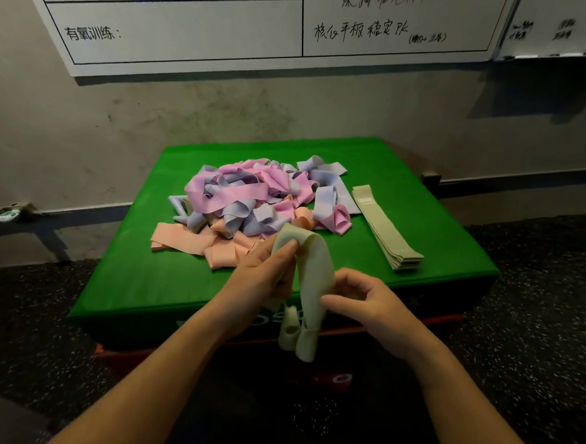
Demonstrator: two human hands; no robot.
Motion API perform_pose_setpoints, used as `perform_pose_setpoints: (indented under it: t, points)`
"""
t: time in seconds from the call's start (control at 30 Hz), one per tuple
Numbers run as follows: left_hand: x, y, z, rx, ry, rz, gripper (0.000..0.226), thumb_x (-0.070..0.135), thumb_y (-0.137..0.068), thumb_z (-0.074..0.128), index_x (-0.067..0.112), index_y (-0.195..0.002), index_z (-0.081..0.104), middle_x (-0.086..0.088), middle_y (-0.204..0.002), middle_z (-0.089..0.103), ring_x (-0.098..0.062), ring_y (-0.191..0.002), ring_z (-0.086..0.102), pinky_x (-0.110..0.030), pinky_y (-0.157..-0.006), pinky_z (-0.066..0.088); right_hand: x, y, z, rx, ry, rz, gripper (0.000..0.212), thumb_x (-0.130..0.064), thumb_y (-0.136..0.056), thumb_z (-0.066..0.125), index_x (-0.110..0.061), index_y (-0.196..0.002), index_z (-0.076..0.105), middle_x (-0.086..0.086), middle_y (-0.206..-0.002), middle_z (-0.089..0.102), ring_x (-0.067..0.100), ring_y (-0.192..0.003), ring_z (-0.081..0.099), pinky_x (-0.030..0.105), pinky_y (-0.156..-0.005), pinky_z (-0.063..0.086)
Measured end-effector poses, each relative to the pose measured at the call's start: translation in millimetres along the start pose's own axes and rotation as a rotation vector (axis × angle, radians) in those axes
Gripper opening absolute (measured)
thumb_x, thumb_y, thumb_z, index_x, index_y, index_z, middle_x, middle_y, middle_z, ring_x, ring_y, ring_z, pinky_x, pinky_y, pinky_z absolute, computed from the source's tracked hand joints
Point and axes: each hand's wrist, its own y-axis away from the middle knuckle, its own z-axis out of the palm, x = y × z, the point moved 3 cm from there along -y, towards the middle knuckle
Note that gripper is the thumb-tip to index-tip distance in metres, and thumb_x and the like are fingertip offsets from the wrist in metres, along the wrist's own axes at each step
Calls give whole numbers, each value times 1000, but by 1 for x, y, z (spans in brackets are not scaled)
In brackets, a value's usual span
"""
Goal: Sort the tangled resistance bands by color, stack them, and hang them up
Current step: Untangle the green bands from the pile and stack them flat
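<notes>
Both bare forearms reach forward and come close together in front of the body. The left hand [264, 275] has its fingers curled, pinching the pale green elastic band [309, 291] near its top fold. The right hand [365, 303] pinches the same band lower, thumb and fingers bent.

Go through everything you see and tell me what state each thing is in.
Green band: held up, twisted, in both hands.
Left hand: grips the band.
Right hand: pinches the band.
Green stack: flat, sorted.
Pile: tangled pink, lilac, peach.
Whiteboard: written on.
</notes>
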Motion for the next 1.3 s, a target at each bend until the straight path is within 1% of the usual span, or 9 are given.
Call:
perform_pose_setpoints:
  t: [0.27, 0.33, 0.4, 0.47, 0.63, 0.77, 0.97, 1.1, 1.3]
  points:
    - [-3, 2, -8, -76, 16, -86, 14, 28, -93, 62, 18, -100, 56, 2, -63, 30, -10, -52, 26, -19, -47, 25, 2, -6, -18, 462, 355, -154, 14, -16, -97, 60, -26, -92, 51, 4, -61, 56, 13, -51, 48, 32, -47, 38]
    - [-3, 3, -14, -97, -24, -138, 22, 27, -87, 70, 19, -101, 56, -1, -69, 55, -15, -55, 50, -20, -49, 40, 0, -2, -25, 577, 416, -195, 17, -19, -100, 53, -34, -96, 46, 2, -57, 51, 12, -45, 42, 34, -45, 31]
    - [-4, 4, -19, -107, -154, -181, 31, 33, -82, 78, 21, -104, 59, -12, -106, 68, -26, -84, 70, -27, -64, 55, -3, 0, -28, 631, 460, -220, 21, -17, -101, 49, -37, -98, 42, -3, -54, 47, 8, -42, 39, 32, -43, 29]
    - [-5, 5, -21, -115, -384, -159, 32, 51, -79, 76, 29, -99, 65, -13, -122, 60, -24, -99, 67, -31, -74, 56, -5, 1, -24, 638, 516, -247, 24, -15, -102, 47, -38, -103, 39, -3, -53, 46, 7, -40, 38, 31, -42, 27]
    - [-6, 7, -14, -97, -282, -93, 10, 36, -95, 63, 29, -88, 61, 1, -79, 60, -14, -62, 51, -21, -48, 37, -3, 1, -19, 569, 459, -221, 32, -13, -104, 43, -30, -130, 52, 1, -90, 67, 17, -67, 59, 37, -56, 47]
    - [-7, 4, -24, 37, -53, -106, 10, 32, -91, 64, 24, -90, 59, -2, -76, 61, -16, -56, 53, -25, -49, 38, 2, 1, -25, 523, 530, -216, 27, -16, -102, 52, -31, -120, 63, -11, -107, 67, 2, -96, 62, 20, -76, 51]
    - [-1, -5, -38, 190, 344, -115, 22, 23, -101, 48, 20, -79, 49, 3, -58, 32, -8, -48, 25, -25, -53, 22, 8, 2, -25, 269, 417, -68, 17, -15, -89, 72, -31, -94, 74, 1, -86, 67, 10, -79, 62, 26, -66, 52]
    - [-7, -9, -42, 175, 280, -168, 25, 23, -103, 45, 21, -78, 47, 4, -59, 30, -9, -48, 25, -25, -51, 24, 3, 0, -18, 311, 118, -56, 11, -7, -95, 60, -16, -92, 66, 1, -82, 64, 9, -76, 60, 21, -66, 51]
    - [-27, -10, -45, 149, -142, -139, 12, 22, -101, 54, 15, -91, 53, 8, -58, 45, -8, -51, 39, -23, -51, 33, 0, -5, -15, 328, -150, -8, 20, -12, -101, 50, -27, -93, 60, 1, -87, 70, 14, -78, 63, 28, -67, 50]
